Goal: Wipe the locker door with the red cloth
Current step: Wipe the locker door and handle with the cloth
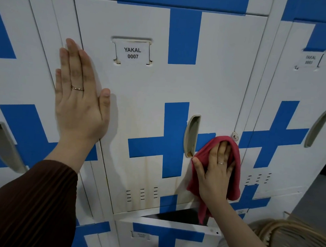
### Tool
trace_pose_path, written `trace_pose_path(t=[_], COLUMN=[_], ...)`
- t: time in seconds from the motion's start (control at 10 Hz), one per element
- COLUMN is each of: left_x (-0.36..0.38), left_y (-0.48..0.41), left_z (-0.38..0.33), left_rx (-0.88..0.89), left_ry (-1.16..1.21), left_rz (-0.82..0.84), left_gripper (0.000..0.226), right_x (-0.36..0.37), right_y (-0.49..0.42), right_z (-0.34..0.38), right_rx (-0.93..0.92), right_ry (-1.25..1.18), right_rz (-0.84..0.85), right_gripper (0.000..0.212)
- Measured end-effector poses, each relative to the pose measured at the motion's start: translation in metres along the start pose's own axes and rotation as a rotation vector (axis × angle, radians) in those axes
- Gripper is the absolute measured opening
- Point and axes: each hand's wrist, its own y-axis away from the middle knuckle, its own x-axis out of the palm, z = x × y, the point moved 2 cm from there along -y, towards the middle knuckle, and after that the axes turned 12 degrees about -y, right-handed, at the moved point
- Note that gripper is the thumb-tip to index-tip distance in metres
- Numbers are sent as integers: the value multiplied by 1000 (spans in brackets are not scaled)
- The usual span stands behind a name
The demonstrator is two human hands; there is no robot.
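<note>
While the right hand [216, 172] presses the red cloth [235, 184], fingers spread, on the locker door [150, 96] beside its recessed handle [191, 135] | left hand [79, 104] braces the left edge, fingers straight together | best: even pressure, overlapping strokes (brown streaks [147, 173] lower down)

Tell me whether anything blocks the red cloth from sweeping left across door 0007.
The right hand presses the red cloth at the right edge of the locker door. The recessed handle sits left of it, in the path; farther left, the left hand lies flat over the door's left edge.
</note>
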Motion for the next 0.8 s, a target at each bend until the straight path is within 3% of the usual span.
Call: trace_pose_path(t=[0.3,0.8], left_x=[-1,0], left_y=[0,0], left_z=[-1,0], left_rx=[2,5], left_ry=[-6,-4], left_rz=[-8,-7], left_gripper=[61,60], right_x=[10,-1], right_y=[6,-11], right_z=[13,3], right_rx=[-22,-41], right_ry=[-19,-155], right_rz=[-4,-21], right_gripper=[78,70])
